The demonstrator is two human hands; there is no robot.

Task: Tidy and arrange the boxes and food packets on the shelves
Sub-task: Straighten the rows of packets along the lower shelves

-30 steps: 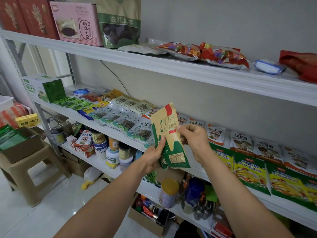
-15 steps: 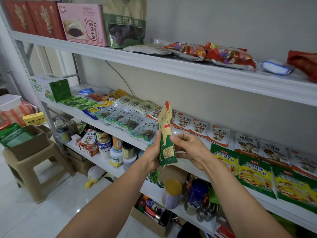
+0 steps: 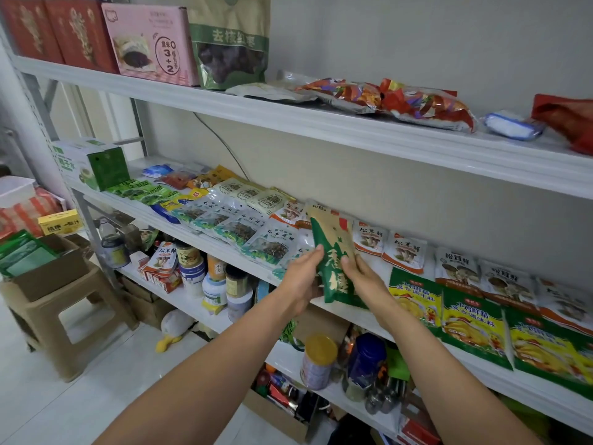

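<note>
Green-and-tan packet [image 3: 333, 252] is up in both your hands, tilted over the middle shelf [image 3: 144, 213] near its front edge, lower end toward you. Your left hand [image 3: 303, 277] grasps the packet's left edge, thumb on the printed face, fingers behind it and out of sight. Your right hand [image 3: 361, 274] pinches the right edge, thumb laid on the face.

The packet's far end overlaps the row of white-and-orange mushroom packets [image 3: 402, 252] along the far side of the shelf; you cannot tell whether it touches them.

- Left of your hands: clear packets with teal corners [image 3: 237, 229], overlapped in rows.
- Right of your hands: green-and-yellow packets [image 3: 468, 322], flat along the near edge and hanging over it a little.
- Far left end of that shelf: green-and-white box [image 3: 96, 163].
- Top shelf [image 3: 288, 114], left to right: two red boxes [image 3: 54, 30], pink box [image 3: 150, 43], standing green bag [image 3: 229, 43], then loose wrappers lying flat.
- Lower shelf: jars and tins [image 3: 215, 284].
</note>
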